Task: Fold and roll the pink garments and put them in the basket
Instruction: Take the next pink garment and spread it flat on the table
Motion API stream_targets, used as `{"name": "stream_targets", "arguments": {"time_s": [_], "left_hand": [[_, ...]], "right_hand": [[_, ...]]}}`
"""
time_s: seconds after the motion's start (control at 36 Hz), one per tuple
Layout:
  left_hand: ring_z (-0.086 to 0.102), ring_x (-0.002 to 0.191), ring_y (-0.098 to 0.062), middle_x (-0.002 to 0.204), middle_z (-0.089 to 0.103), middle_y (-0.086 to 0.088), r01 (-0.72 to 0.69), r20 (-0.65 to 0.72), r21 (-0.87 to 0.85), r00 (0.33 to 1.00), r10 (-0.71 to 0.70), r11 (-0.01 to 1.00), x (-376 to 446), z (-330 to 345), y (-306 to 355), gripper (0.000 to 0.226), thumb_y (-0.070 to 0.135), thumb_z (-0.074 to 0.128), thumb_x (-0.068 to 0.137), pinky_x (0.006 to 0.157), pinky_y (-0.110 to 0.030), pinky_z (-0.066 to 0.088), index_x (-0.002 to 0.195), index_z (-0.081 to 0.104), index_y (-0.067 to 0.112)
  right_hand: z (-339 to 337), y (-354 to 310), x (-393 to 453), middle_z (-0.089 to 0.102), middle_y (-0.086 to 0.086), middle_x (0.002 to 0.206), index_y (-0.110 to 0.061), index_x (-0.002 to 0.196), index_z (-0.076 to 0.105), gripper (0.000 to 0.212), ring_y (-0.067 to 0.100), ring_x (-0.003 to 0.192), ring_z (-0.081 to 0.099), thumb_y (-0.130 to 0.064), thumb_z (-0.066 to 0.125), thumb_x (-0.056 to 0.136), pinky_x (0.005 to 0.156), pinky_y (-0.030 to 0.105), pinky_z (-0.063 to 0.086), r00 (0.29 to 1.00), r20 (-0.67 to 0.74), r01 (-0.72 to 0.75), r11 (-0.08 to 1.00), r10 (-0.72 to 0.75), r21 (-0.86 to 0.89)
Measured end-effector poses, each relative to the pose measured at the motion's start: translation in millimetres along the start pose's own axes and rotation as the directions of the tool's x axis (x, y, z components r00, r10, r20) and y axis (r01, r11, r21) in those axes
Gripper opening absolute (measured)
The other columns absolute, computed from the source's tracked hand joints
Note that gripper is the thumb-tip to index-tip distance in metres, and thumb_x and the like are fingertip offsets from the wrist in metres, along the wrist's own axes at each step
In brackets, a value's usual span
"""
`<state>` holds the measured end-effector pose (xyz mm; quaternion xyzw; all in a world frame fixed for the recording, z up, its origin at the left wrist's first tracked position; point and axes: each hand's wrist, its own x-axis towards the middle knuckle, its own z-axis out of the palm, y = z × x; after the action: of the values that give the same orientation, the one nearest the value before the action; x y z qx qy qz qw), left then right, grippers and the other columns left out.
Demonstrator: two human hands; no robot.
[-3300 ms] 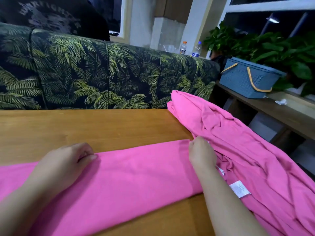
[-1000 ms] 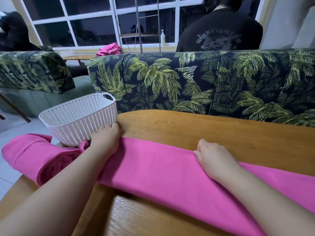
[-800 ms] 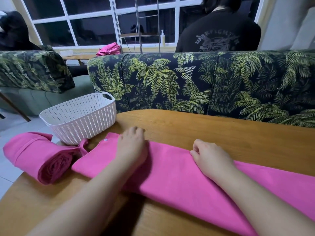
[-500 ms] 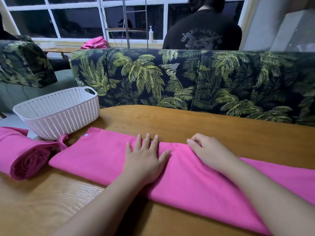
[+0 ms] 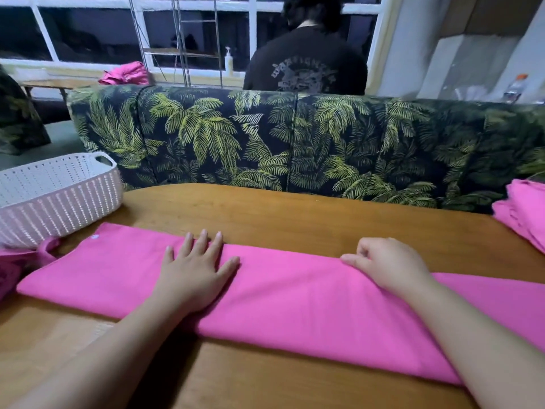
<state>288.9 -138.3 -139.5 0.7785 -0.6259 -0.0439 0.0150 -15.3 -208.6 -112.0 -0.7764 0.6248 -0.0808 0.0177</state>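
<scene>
Wooden table [image 5: 295, 214]: left hand [image 5: 194, 270] flat on folded pink garment [image 5: 295, 296]; right hand [image 5: 389, 264] pinching it.

It's a light brown wooden table [image 5: 295, 219] with a rounded far edge. Lying flat across it is a long folded band of bright pink fabric [image 5: 295, 302], running from left to right. A white perforated plastic basket [image 5: 59, 202] sits at the far left corner, and a stack of more pink cloth [image 5: 525, 211] sits on the far right edge.
</scene>
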Motion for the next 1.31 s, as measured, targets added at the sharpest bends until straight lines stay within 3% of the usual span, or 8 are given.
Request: {"name": "stream_targets", "arguments": {"time_s": [0.06, 0.22, 0.33, 0.5, 0.64, 0.75, 1.11, 1.31], "left_hand": [[-0.004, 0.149, -0.021, 0.162, -0.003, 0.002, 0.009, 0.014, 0.006, 1.0, -0.009, 1.0, -2, -2, 2, 0.1, 0.08, -0.008, 0.066, 0.117, -0.049, 0.004, 0.153, 0.0, 0.031], [-0.008, 0.148, -0.023, 0.162, -0.006, -0.002, 0.072, 0.019, 0.009, 0.997, -0.073, 0.997, -5, -5, 16, 0.063, 0.052, 0.017, 0.099, 0.116, -0.054, 0.001, 0.154, 0.002, 0.026], [-0.011, 0.148, -0.02, 0.162, -0.009, -0.003, -0.06, 0.033, -0.043, 0.998, 0.062, 0.997, -15, -2, 64, 0.058, 0.039, 0.018, 0.102, 0.116, -0.052, -0.002, 0.154, 0.003, 0.02], [-0.012, 0.148, -0.018, 0.161, -0.009, 0.0, -0.247, 0.049, -0.138, 0.966, 0.256, 0.959, -35, 8, 154, 0.06, 0.042, 0.017, 0.102, 0.118, -0.049, -0.004, 0.154, 0.0, 0.018], [-0.013, 0.148, -0.021, 0.161, -0.01, 0.0, -0.316, 0.054, -0.125, 0.944, 0.324, 0.941, -41, 13, 203, 0.061, 0.045, 0.013, 0.101, 0.116, -0.053, -0.004, 0.154, -0.002, 0.019], [-0.009, 0.148, -0.021, 0.162, -0.005, 0.003, -0.376, -0.012, -0.078, 0.926, 0.376, 0.923, -43, 25, 214, 0.086, 0.063, -0.014, 0.076, 0.115, -0.056, 0.001, 0.153, 0.0, 0.029], [-0.008, 0.148, -0.024, 0.162, -0.006, 0.002, -0.406, 0.005, -0.01, 0.914, 0.406, 0.914, -41, 27, 212, 0.114, 0.081, -0.039, 0.043, 0.114, -0.057, 0.003, 0.148, -0.009, 0.048], [-0.011, 0.148, -0.024, 0.161, -0.009, 0.001, -0.383, 0.054, 0.004, 0.923, 0.382, 0.924, -44, 20, 218, 0.102, 0.076, -0.021, 0.054, 0.115, -0.057, 0.001, 0.15, -0.005, 0.044]], "right_hand": [[4, 3, 0, 0.055, -0.009, 0.069, -0.021, 0.069, 0.048, 0.048, 0.02, 0.076, 0.055, -0.065, 0.052, 0.085, 0.053, 0.03, 0.03, 0.999, 0.002, -0.039, 0.999, 0.039, 0.024], [-5, 34, -13, 0.058, -0.008, 0.067, -0.022, 0.071, 0.051, 0.045, 0.017, 0.072, 0.057, -0.065, 0.05, 0.086, 0.053, 0.028, 0.034, 0.996, 0.0, -0.085, 0.994, 0.085, 0.062], [-11, 64, -25, 0.061, -0.004, 0.07, -0.02, 0.069, 0.053, 0.049, 0.018, 0.075, 0.058, -0.059, 0.037, 0.095, 0.064, 0.032, 0.042, 0.996, 0.035, -0.081, 0.984, 0.076, 0.161], [-16, 107, -37, 0.065, 0.007, 0.095, -0.02, 0.071, 0.045, 0.042, 0.028, 0.098, 0.056, -0.042, 0.029, 0.102, 0.08, 0.036, 0.038, 0.995, 0.034, -0.096, 0.989, 0.093, 0.116], [-22, 145, -51, 0.06, 0.003, 0.092, -0.022, 0.072, 0.044, 0.034, 0.029, 0.103, 0.054, -0.034, 0.034, 0.102, 0.088, 0.039, 0.038, 0.99, 0.021, -0.14, 0.989, 0.139, 0.049], [-26, 169, -60, 0.064, 0.001, 0.103, -0.021, 0.087, 0.053, 0.03, 0.025, 0.11, 0.052, -0.042, 0.036, 0.1, 0.092, 0.039, 0.037, 0.989, -0.008, -0.149, 0.987, 0.149, -0.057], [-35, 218, -67, 0.067, 0.003, 0.104, -0.024, 0.085, 0.047, 0.029, 0.024, 0.105, 0.058, -0.047, 0.037, 0.1, 0.081, 0.036, 0.033, 0.981, -0.068, -0.192, 0.943, 0.181, -0.271], [-45, 241, -84, 0.067, 0.007, 0.092, -0.019, 0.076, 0.05, 0.045, 0.03, 0.093, 0.061, -0.053, 0.031, 0.099, 0.076, 0.036, 0.037, 0.935, -0.133, -0.344, 0.932, 0.329, -0.114]]}}
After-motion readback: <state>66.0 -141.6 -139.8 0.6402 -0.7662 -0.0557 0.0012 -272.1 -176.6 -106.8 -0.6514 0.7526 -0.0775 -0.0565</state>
